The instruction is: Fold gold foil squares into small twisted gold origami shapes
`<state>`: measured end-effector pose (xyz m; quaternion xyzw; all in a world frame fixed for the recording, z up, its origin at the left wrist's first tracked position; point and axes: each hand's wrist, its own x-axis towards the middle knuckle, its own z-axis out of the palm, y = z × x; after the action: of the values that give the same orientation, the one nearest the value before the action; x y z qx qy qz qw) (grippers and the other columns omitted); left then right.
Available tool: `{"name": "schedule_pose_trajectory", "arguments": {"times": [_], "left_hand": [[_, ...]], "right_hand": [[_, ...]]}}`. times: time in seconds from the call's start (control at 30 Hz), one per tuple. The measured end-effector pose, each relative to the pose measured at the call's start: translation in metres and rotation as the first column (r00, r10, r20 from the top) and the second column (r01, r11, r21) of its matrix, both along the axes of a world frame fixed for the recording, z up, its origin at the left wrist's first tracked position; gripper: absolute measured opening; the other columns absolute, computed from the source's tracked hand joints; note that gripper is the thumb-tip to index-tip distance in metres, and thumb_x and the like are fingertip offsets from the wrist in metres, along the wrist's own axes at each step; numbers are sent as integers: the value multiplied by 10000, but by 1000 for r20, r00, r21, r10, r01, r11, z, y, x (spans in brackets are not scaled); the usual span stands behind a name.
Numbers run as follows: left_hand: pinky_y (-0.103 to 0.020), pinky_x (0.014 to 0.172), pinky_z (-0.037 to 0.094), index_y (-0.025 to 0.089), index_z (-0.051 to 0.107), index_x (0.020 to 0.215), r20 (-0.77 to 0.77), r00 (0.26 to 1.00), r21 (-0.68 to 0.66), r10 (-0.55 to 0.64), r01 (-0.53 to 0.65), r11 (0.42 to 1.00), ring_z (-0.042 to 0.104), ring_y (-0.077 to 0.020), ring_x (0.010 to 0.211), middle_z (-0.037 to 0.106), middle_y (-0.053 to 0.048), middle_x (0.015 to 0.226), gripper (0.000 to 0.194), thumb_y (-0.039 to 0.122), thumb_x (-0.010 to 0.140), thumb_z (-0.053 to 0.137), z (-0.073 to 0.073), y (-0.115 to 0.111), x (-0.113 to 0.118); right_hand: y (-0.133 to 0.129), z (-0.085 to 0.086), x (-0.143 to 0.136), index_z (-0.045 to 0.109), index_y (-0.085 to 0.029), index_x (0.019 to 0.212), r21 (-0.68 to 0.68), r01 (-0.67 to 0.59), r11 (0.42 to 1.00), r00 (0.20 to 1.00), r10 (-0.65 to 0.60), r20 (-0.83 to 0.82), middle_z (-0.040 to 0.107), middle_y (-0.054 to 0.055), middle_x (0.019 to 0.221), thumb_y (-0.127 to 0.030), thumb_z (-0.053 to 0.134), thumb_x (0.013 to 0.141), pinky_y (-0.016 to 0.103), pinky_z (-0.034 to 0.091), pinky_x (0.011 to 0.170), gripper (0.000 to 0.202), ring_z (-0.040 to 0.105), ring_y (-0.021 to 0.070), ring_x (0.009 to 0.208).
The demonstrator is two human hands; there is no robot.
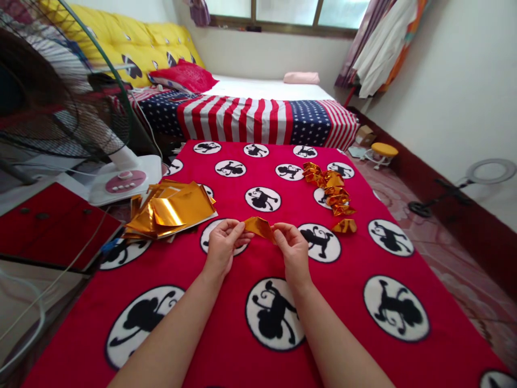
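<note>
A small folded piece of gold foil paper (259, 227) is held level above the red cloth (226, 339). My left hand (224, 241) pinches its left end between thumb and fingers. At the right end, the thumb and fingertips of my right hand (291, 249) close on the foil. To the left lies a loose stack of flat gold sheets (173, 209). Several folded gold foil pieces (337, 193) form a row at the right, and one more folded piece (345, 226) sits at its near end.
A fan (126, 178) stands at the left beside a red box (52, 229). Behind the cloth-covered surface is a bed (250, 121) with a red pillow (186, 77). On the right floor are a yellow stool (384, 150) and a ring-topped stand (491, 171).
</note>
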<state>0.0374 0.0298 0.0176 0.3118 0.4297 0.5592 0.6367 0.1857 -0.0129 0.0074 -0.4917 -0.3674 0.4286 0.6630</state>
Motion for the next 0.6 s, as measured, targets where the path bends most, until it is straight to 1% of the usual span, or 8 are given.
{"name": "schedule_pose_trajectory", "arguments": {"times": [0.07,0.13,0.3,0.43,0.53,0.6], "left_hand": [[-182,509,532,140,578,807,-17,1000,7,-17,17,1000,698,-148,559,683,13,632,425,362,576,857,1,-1,0],[-188,517,533,137,591,806,-54,997,8,-51,51,999,701,-155,571,689,1,638,414,369,583,852,2,-2,1],[-202,495,524,136,620,814,-140,981,-18,-137,136,991,683,-157,554,711,-35,657,409,386,581,845,3,-5,1],[-201,469,511,135,648,782,-179,972,-1,-154,156,988,660,-146,532,689,-19,635,383,424,604,826,2,-4,1],[-206,482,515,136,661,803,-187,968,3,-168,172,985,666,-151,541,700,-22,656,393,399,579,849,0,-3,0],[-203,485,508,133,666,798,-200,963,3,-179,184,983,671,-157,544,708,-35,647,390,388,573,856,0,-3,0]], "right_hand": [[0,-1,-1,679,-204,881,1,-4,1000,1000,4,20,683,25,872,-358,729,776,288,505,779,193,626,162,836],[0,-3,-1,681,-203,865,-6,20,1000,1000,-20,23,686,21,847,-344,729,775,292,509,768,173,630,159,809],[2,-7,2,672,-201,906,1,73,997,997,-73,-8,697,29,870,-337,718,784,307,521,772,189,644,167,822],[1,-5,3,675,-207,881,31,58,998,995,-60,74,685,18,841,-317,700,804,290,511,747,137,635,155,791],[-1,-3,2,680,-204,871,46,48,998,987,-55,151,681,23,839,-315,676,824,288,505,746,121,628,158,791],[-1,-2,2,677,-202,872,36,44,998,986,-49,162,679,25,837,-321,666,830,286,504,735,127,624,160,788]]}}
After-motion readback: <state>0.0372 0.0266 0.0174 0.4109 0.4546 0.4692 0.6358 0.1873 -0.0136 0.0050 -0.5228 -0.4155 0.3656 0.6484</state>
